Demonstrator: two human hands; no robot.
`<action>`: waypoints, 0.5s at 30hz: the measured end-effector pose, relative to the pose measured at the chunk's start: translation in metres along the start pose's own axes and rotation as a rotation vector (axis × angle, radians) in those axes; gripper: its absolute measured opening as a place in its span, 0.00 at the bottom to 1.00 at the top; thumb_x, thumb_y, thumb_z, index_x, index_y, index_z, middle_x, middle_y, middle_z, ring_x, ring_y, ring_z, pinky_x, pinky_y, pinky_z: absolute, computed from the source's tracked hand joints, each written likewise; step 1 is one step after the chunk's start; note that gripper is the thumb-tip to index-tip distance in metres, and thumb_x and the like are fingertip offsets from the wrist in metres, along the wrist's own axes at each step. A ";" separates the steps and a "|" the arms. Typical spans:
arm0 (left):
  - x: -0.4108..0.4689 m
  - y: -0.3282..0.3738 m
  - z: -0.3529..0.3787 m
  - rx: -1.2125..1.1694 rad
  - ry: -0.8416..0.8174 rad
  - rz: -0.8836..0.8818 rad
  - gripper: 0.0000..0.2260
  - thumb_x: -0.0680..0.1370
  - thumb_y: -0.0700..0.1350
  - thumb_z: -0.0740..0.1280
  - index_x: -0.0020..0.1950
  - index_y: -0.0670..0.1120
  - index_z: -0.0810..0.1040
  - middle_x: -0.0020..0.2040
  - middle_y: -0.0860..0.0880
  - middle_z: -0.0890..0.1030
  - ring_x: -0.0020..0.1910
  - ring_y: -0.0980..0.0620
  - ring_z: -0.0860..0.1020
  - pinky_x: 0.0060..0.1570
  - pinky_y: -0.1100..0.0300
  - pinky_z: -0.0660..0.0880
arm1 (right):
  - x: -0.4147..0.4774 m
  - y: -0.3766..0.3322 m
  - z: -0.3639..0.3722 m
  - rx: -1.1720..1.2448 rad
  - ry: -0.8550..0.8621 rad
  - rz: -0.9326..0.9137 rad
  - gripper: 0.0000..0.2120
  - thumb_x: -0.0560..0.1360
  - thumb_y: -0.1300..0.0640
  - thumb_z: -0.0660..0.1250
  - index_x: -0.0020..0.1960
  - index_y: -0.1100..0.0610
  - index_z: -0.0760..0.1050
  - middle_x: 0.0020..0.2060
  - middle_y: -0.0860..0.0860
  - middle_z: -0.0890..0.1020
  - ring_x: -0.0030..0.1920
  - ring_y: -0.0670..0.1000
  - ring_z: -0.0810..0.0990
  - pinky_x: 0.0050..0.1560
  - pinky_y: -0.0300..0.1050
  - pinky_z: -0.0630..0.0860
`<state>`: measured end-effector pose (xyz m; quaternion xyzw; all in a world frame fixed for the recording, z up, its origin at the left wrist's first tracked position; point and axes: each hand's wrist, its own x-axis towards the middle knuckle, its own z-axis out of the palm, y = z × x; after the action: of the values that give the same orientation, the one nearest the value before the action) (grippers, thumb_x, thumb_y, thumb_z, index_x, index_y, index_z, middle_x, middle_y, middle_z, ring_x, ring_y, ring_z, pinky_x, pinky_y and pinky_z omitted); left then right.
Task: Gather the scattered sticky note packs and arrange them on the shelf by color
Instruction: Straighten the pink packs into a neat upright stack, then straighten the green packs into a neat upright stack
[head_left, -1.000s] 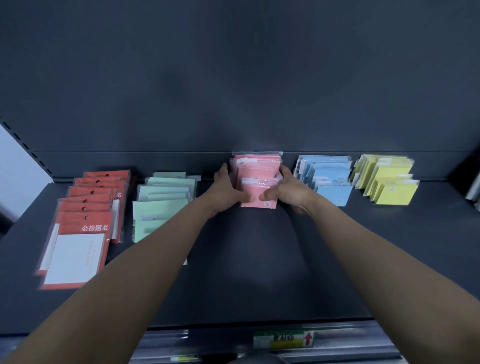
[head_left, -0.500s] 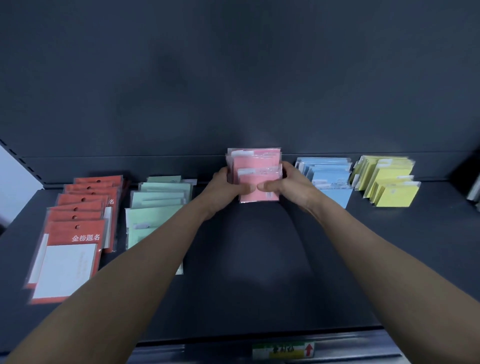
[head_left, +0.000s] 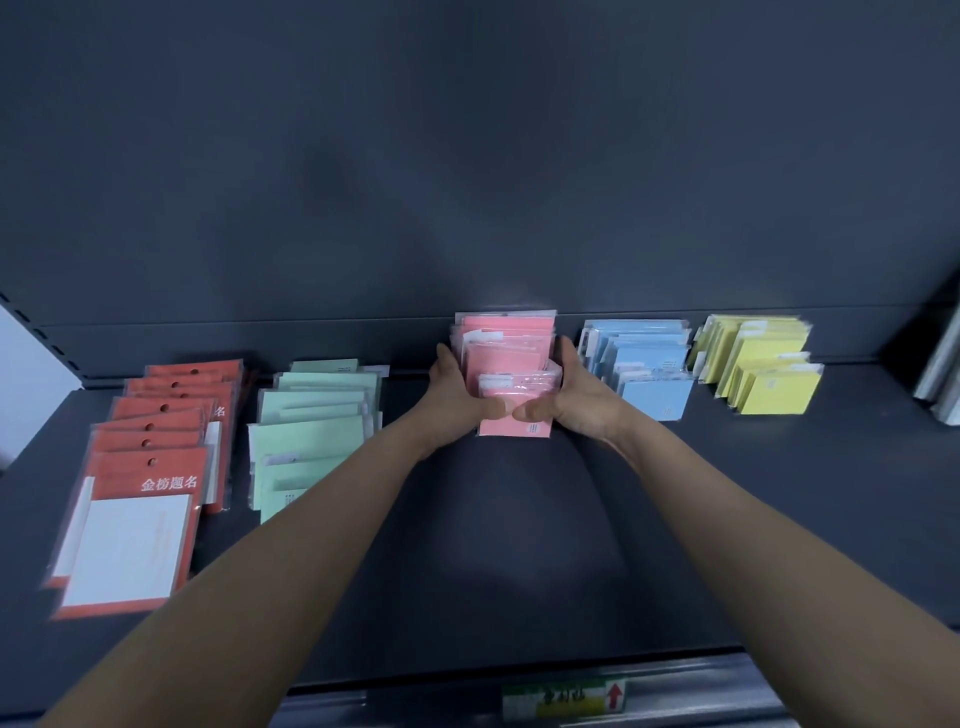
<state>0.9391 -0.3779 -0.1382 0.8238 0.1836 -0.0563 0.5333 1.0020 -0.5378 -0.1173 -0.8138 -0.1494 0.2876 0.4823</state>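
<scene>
Green-and-yellow price label (head_left: 563, 699) noted on front rail of dark shelf (head_left: 519, 571). Further in, found red packs (head_left: 150, 467) and green packs (head_left: 311, 426) fanned in separate rows at left. Beyond, observed left hand (head_left: 460, 397) and right hand (head_left: 576, 400) gripping pink packs (head_left: 511, 353) from either side, thumbs on front pack, mid-shelf. Rearmost, recorded blue packs (head_left: 644, 364) and yellow packs (head_left: 763, 364) grouped at right. Judged nearly complete: five colours separated, pink stack yet to be released; no strays seen.
</scene>
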 end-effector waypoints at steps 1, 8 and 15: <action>-0.002 0.000 0.000 0.003 -0.005 -0.003 0.52 0.71 0.48 0.73 0.74 0.44 0.31 0.77 0.47 0.41 0.76 0.49 0.47 0.74 0.53 0.52 | -0.002 0.000 0.000 0.006 -0.004 0.003 0.51 0.68 0.71 0.73 0.77 0.60 0.41 0.60 0.48 0.75 0.57 0.48 0.75 0.58 0.40 0.71; -0.014 0.006 -0.001 0.022 0.009 0.009 0.52 0.71 0.45 0.73 0.75 0.44 0.32 0.77 0.46 0.40 0.76 0.49 0.47 0.73 0.55 0.51 | -0.008 0.001 0.001 0.053 -0.013 -0.042 0.55 0.69 0.71 0.72 0.77 0.54 0.33 0.60 0.42 0.73 0.53 0.44 0.76 0.54 0.37 0.73; -0.023 0.011 -0.011 -0.015 0.078 0.081 0.49 0.72 0.42 0.72 0.76 0.46 0.35 0.77 0.48 0.41 0.76 0.50 0.48 0.71 0.57 0.53 | -0.015 -0.012 0.005 -0.078 0.190 -0.240 0.37 0.66 0.60 0.74 0.69 0.47 0.61 0.66 0.49 0.70 0.67 0.51 0.70 0.66 0.49 0.71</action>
<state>0.9205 -0.3775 -0.1170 0.8281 0.1714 -0.0011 0.5337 0.9874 -0.5360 -0.1036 -0.8317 -0.2104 0.1434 0.4934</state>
